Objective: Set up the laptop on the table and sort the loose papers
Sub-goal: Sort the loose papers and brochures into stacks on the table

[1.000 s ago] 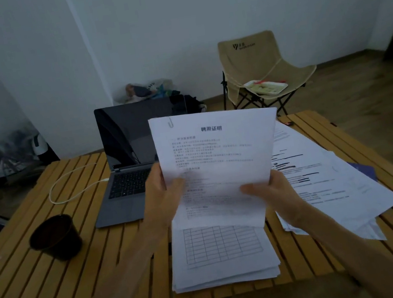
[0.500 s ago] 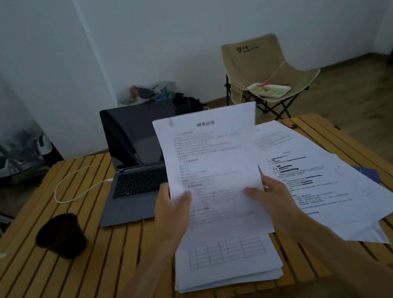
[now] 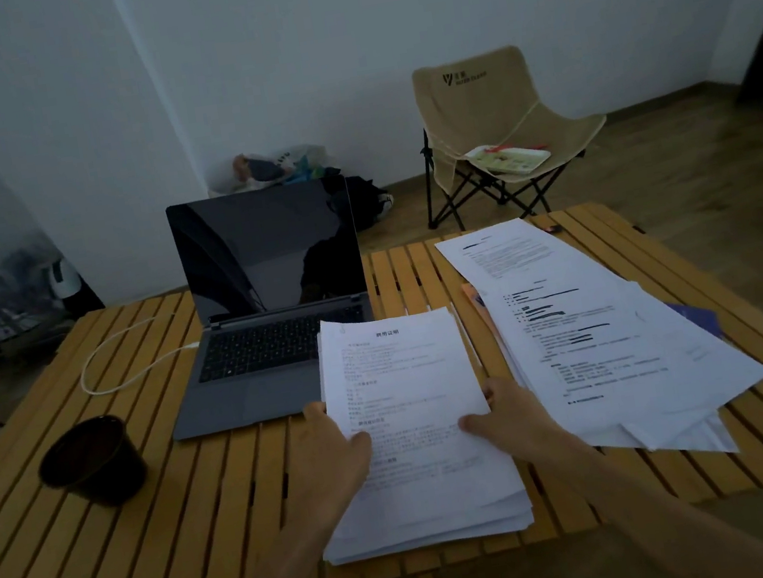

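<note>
Laptop is open on the table, screen dark, cable plugged in, so setup looks approx done. We've got the left hand and right hand on a clipped sheet atop the neat stack, thumbs on top; fingers underneath hidden, can't tell how tight. The loose pile on the right isn't sorted yet. Cup sits far left, chair behind; sheet's corner overlaps the laptop's edge.
</note>
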A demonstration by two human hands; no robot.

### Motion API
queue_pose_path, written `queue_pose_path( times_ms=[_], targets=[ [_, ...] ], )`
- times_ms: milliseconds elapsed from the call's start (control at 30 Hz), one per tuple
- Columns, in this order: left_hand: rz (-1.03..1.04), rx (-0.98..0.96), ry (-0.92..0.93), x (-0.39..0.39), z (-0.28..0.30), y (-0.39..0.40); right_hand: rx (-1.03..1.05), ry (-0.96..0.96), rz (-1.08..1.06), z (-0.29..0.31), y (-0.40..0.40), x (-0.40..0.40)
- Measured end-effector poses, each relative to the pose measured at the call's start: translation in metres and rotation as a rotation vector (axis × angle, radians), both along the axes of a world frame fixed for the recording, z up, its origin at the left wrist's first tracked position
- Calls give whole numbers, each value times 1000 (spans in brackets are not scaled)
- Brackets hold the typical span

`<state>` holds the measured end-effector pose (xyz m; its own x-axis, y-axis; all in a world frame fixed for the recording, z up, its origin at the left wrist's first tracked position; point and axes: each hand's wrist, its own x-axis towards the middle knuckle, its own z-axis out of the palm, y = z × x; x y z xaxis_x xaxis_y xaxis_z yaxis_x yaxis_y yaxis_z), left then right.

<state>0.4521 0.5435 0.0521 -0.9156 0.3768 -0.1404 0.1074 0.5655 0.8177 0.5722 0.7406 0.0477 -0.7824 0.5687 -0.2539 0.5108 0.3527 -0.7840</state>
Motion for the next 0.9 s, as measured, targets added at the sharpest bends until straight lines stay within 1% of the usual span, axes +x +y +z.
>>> queue_pose_path(
  times_ms=[33, 67, 133, 167, 200, 267, 367, 433, 500, 567, 633, 733, 800, 900],
  targets=[
    [-8, -24, 18, 1, 0, -1, 26, -14, 10, 1, -1, 0],
    [-19, -85, 78, 2, -1, -2, 69, -39, 25, 2, -1, 0],
    [-41, -273, 283, 3, -4, 1, 197, -126, 57, 7, 0, 2],
    [-71, -303, 369, 4, -3, 8, 253, -166, 52, 11, 4, 4],
    [-109, -290, 422, 7, -1, 19, 290, -185, 23, 15, 11, 7],
    [-190, -225, 479, 18, 5, 53, 373, -163, -83, 20, 33, 18],
    [-334, -121, 429, 38, 11, 116, 550, -125, -202, 14, 82, 39],
    [-425, -116, 391, 44, 9, 158, 572, -173, -274, 4, 116, 55],
    [-498, -147, 369, 43, 5, 193, 560, -249, -302, -4, 141, 69],
    [-530, -173, 353, 35, 4, 223, 566, -305, -270, -14, 156, 79],
    [-538, -220, 387, 19, 3, 248, 597, -337, -221, -25, 157, 84],
    [-585, -356, 427, -12, -4, 279, 669, -332, -196, -37, 153, 86],
    [-626, -444, 419, -31, -9, 293, 670, -340, -183, -38, 152, 86],
    [-618, -468, 397, -48, -11, 309, 680, -321, -185, -39, 153, 87]
  ],
)
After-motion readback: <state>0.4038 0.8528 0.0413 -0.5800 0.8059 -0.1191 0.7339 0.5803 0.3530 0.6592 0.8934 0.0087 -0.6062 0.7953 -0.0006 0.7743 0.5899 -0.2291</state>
